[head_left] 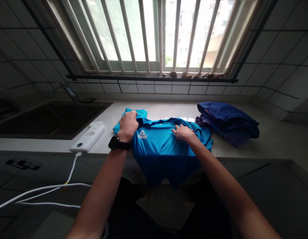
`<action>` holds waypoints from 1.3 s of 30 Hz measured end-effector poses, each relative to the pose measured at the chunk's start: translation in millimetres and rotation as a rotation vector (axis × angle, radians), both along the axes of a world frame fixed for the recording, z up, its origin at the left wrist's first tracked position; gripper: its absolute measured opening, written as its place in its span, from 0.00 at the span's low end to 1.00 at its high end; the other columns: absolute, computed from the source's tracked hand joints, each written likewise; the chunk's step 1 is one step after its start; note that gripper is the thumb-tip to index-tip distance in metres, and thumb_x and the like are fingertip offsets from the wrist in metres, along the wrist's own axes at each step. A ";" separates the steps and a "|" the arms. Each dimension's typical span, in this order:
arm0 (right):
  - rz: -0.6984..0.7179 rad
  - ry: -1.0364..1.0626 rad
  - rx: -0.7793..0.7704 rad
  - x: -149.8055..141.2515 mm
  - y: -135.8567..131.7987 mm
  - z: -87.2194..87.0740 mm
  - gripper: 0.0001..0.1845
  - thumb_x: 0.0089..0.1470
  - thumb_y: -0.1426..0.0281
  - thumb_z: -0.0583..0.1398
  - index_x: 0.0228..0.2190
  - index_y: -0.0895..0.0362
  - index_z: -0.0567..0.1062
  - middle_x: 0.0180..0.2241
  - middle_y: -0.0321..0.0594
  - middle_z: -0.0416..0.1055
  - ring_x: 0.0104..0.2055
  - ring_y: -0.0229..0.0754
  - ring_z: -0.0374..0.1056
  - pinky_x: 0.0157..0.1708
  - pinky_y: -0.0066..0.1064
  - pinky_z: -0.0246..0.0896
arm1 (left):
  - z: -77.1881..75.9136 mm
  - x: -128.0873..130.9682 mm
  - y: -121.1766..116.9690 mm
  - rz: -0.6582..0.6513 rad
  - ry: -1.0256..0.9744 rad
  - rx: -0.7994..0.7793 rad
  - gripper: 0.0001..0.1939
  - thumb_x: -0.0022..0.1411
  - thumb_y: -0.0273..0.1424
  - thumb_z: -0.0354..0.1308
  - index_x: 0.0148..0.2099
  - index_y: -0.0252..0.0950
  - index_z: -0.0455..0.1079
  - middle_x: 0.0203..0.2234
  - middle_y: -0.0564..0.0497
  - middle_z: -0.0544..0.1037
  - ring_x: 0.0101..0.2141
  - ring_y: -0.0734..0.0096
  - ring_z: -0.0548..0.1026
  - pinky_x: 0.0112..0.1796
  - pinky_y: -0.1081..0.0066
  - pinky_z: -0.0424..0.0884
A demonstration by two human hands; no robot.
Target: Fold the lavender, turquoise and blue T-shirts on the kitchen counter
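A bright blue T-shirt [157, 141] with a white PEAK logo lies across the counter, its lower part hanging over the front edge. My left hand [129, 123], with a black watch on the wrist, is closed on the shirt's left shoulder, the fingertips partly hidden. Behind that hand, more turquoise cloth [142, 113] sticks out; whether it belongs to the same shirt I cannot tell. My right hand [184, 132] rests on the upper right of the shirt, its fingers spread over the fabric.
To the right sits a heap of dark blue and purple clothes [230, 119] on the pale counter [270, 139]. A white power bank [88, 136] with a white cable [72, 169] is at left, beside a dark sink [56, 116] and tap [71, 93]. A barred window [151, 36] is behind.
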State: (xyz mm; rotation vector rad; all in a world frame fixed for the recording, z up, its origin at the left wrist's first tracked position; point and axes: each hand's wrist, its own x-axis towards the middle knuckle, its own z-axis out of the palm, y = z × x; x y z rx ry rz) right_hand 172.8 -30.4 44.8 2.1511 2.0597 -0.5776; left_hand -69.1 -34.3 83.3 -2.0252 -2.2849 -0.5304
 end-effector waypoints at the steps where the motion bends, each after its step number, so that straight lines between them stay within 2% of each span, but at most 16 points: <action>1: -0.012 -0.003 0.008 0.0 1.5 0.9 0.37 0.71 0.54 0.46 0.74 0.55 0.50 0.74 0.61 0.46 0.72 0.72 0.51 0.63 0.73 0.51 | 3.8 -0.9 10.3 0.024 -0.035 0.035 0.18 0.62 0.23 0.51 0.52 0.37 0.74 0.45 0.36 0.81 0.47 0.42 0.80 0.47 0.55 0.74; 3: -0.059 -0.019 0.027 2.0 6.8 0.7 0.40 0.70 0.54 0.48 0.75 0.58 0.46 0.73 0.65 0.47 0.71 0.75 0.53 0.61 0.75 0.51 | 6.0 -2.5 29.5 0.051 -0.105 0.108 0.20 0.61 0.24 0.53 0.55 0.37 0.73 0.47 0.36 0.80 0.48 0.43 0.79 0.47 0.54 0.74; 5: -0.124 -0.042 0.028 7.1 13.7 -2.2 0.41 0.69 0.54 0.49 0.74 0.59 0.47 0.73 0.67 0.47 0.71 0.76 0.52 0.61 0.76 0.50 | 0.8 -6.6 43.2 0.057 -0.140 0.136 0.22 0.60 0.27 0.56 0.57 0.36 0.71 0.49 0.33 0.79 0.51 0.41 0.78 0.50 0.52 0.74; 9: -0.174 -0.038 0.086 24.9 25.4 -15.1 0.38 0.71 0.53 0.45 0.74 0.57 0.52 0.75 0.60 0.42 0.74 0.73 0.45 0.63 0.76 0.46 | -19.8 -26.3 50.5 0.095 -0.058 -0.025 0.25 0.51 0.34 0.67 0.52 0.34 0.72 0.49 0.30 0.79 0.56 0.35 0.74 0.54 0.47 0.71; 11: -0.142 -0.016 0.153 33.2 28.1 -24.0 0.36 0.71 0.53 0.43 0.73 0.54 0.53 0.76 0.55 0.40 0.75 0.69 0.42 0.64 0.76 0.43 | -26.3 -36.8 48.7 0.080 -0.042 -0.146 0.19 0.51 0.35 0.68 0.45 0.36 0.75 0.44 0.36 0.82 0.53 0.40 0.76 0.52 0.52 0.73; 13: -0.124 -0.004 0.220 38.0 28.9 -33.5 0.35 0.72 0.55 0.42 0.73 0.54 0.54 0.76 0.53 0.41 0.75 0.67 0.41 0.65 0.76 0.41 | -26.8 -42.8 47.1 0.041 -0.078 -0.194 0.10 0.56 0.34 0.64 0.41 0.38 0.76 0.41 0.41 0.83 0.49 0.48 0.79 0.50 0.60 0.73; 14: -0.123 -0.003 0.256 39.0 28.9 -38.2 0.34 0.72 0.56 0.41 0.72 0.56 0.56 0.76 0.54 0.42 0.75 0.65 0.41 0.65 0.75 0.40 | -24.9 -43.8 46.8 0.042 -0.100 -0.166 0.08 0.58 0.33 0.61 0.41 0.38 0.77 0.41 0.42 0.84 0.49 0.50 0.79 0.49 0.62 0.73; 18: -0.108 -0.007 0.441 38.7 28.8 -53.9 0.32 0.71 0.64 0.43 0.69 0.62 0.62 0.75 0.56 0.44 0.76 0.61 0.42 0.68 0.71 0.39 | -9.8 -40.5 50.8 0.162 -0.157 0.061 0.15 0.66 0.34 0.52 0.47 0.37 0.78 0.47 0.38 0.83 0.51 0.49 0.78 0.51 0.62 0.72; 21: 0.015 -0.008 0.563 39.4 29.7 -59.7 0.31 0.67 0.69 0.46 0.68 0.62 0.63 0.74 0.53 0.48 0.76 0.56 0.44 0.70 0.64 0.38 | -1.4 -40.2 59.1 0.200 -0.204 0.150 0.16 0.66 0.37 0.54 0.49 0.37 0.78 0.48 0.38 0.82 0.52 0.47 0.77 0.51 0.59 0.72; 25: 0.079 0.016 0.570 41.5 31.8 -60.0 0.28 0.69 0.69 0.45 0.64 0.59 0.69 0.71 0.51 0.57 0.74 0.55 0.50 0.70 0.61 0.42 | -4.8 -44.3 70.8 0.258 -0.189 0.181 0.18 0.64 0.34 0.55 0.52 0.33 0.77 0.50 0.32 0.79 0.53 0.41 0.75 0.52 0.52 0.71; 28: 0.147 0.038 0.569 41.7 33.4 -58.6 0.27 0.70 0.68 0.44 0.61 0.58 0.72 0.70 0.49 0.60 0.73 0.54 0.53 0.70 0.57 0.44 | -13.2 -41.4 74.1 0.114 -0.083 0.194 0.22 0.62 0.30 0.54 0.56 0.29 0.74 0.55 0.29 0.75 0.57 0.42 0.72 0.56 0.53 0.69; 31: 0.245 0.058 0.539 41.7 34.4 -58.7 0.27 0.72 0.67 0.44 0.62 0.56 0.72 0.69 0.48 0.63 0.71 0.52 0.55 0.71 0.55 0.44 | -20.3 -28.5 75.0 -0.329 0.007 0.112 0.21 0.61 0.34 0.57 0.54 0.32 0.76 0.57 0.36 0.75 0.58 0.50 0.71 0.60 0.58 0.66; 33: 0.248 0.066 0.514 42.3 34.5 -59.3 0.27 0.72 0.66 0.43 0.62 0.56 0.71 0.69 0.48 0.63 0.71 0.52 0.56 0.70 0.56 0.44 | -24.4 -16.8 76.9 -0.622 0.072 -0.079 0.17 0.61 0.41 0.59 0.46 0.36 0.80 0.57 0.41 0.75 0.57 0.52 0.73 0.60 0.60 0.66; 34: 0.239 0.069 0.508 42.7 34.4 -59.5 0.28 0.73 0.66 0.42 0.63 0.56 0.71 0.69 0.48 0.62 0.71 0.52 0.56 0.70 0.56 0.45 | -26.6 -11.3 78.3 -0.700 0.113 -0.180 0.17 0.62 0.43 0.59 0.43 0.37 0.81 0.57 0.42 0.76 0.57 0.52 0.73 0.60 0.59 0.66; 36: 0.224 0.078 0.501 43.3 34.0 -59.3 0.28 0.73 0.66 0.42 0.63 0.55 0.71 0.70 0.47 0.61 0.72 0.52 0.55 0.70 0.57 0.46 | -32.0 -2.7 81.7 -0.679 0.198 -0.292 0.18 0.63 0.42 0.58 0.47 0.37 0.81 0.58 0.41 0.77 0.58 0.50 0.73 0.60 0.58 0.66; 39: 0.209 0.109 0.482 43.2 33.3 -57.3 0.28 0.73 0.65 0.41 0.62 0.54 0.71 0.70 0.46 0.61 0.72 0.52 0.54 0.70 0.57 0.46 | -42.2 2.7 84.4 -0.416 0.257 -0.179 0.28 0.65 0.37 0.56 0.65 0.34 0.71 0.64 0.36 0.72 0.64 0.47 0.68 0.64 0.52 0.60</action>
